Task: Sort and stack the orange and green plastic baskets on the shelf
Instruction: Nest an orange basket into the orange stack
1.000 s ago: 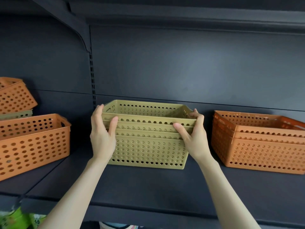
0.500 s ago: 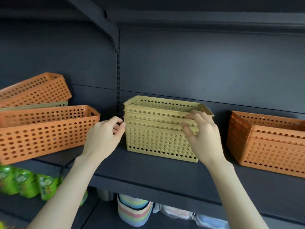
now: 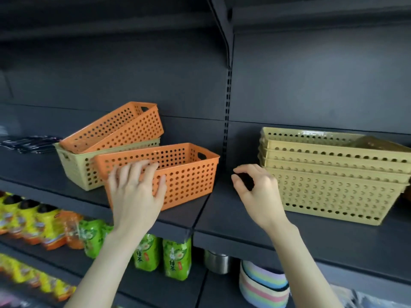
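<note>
The left hand (image 3: 135, 192) spreads its fingers over the near rim of the front orange perforated plastic basket (image 3: 184, 176) on the dark metal shelf (image 3: 244, 221), probably to lift it. The right hand (image 3: 255, 190) hangs loosely curled and empty beside the nested stack of green perforated plastic baskets (image 3: 333, 183). Behind, a second orange basket (image 3: 115, 130) tilts inside a lone green basket (image 3: 75, 167), not yet sorted.

Left hand (image 3: 135, 194) spread on orange basket (image 3: 191, 176); right hand (image 3: 258, 196) empty beside green stack (image 3: 333, 196).
</note>
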